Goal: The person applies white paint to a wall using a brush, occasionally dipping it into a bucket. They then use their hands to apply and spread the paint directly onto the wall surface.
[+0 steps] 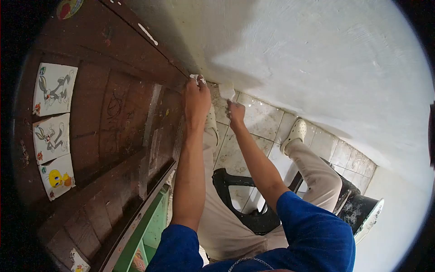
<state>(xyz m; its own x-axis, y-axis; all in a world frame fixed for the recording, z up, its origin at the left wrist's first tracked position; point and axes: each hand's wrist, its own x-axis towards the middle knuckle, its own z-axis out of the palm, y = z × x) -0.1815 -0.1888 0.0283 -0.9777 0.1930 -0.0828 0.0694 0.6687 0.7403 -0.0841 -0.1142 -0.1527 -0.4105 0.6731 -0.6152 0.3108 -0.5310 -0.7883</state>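
Both hands reach forward and down to where a white wall point(317, 59) meets a brown wooden door point(113, 118). The left hand point(196, 100) is closed into a loose fist around a crumpled white rag point(196, 79), which pokes out past the knuckles and presses against the foot of the wall, right beside the door frame. The right hand point(235, 112) is curled shut on a small flat scraper point(226, 91); its pale blade sticks up from the fingers and touches the wall just above the floor. The blade looks smeared with the same white as the wall, and the rag is bunched and creased. The two hands sit close together, the rag just to the left of the scraper, both at the wall's lower edge.

The wall is rough, with visible swipe marks in its white coating. Below it lies a floor of pale tiles point(267, 122) speckled with white spots. The person wears blue sleeves point(312, 226) and beige trousers point(317, 177), with a white clog point(295, 132) showing on the tiles to the right of the hands and another one point(211, 122) partly hidden behind the left wrist. They appear to sit on a black plastic chair point(240, 199). A dark bucket point(362, 211) stands at the lower right. On the door, well to the left of the hands, are three cartoon stickers point(52, 131), two of a grey rabbit and one of a yellow bird.
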